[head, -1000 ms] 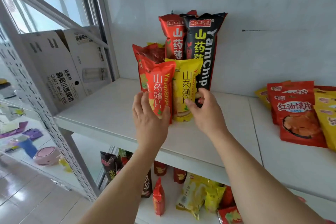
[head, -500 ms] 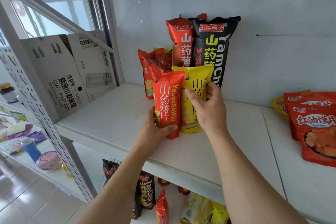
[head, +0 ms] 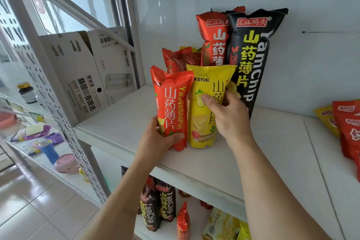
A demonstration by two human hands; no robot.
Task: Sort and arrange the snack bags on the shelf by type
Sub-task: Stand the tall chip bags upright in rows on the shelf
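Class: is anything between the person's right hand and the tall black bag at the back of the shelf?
Nothing visible. The right hand grips the yellow bag, and the tall black bag stands directly behind it, unblocked.

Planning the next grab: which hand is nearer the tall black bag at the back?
Right. The right hand grips the yellow bag directly in front of the tall black bag, nearly touching it. The left hand holds the short red bag, farther left.
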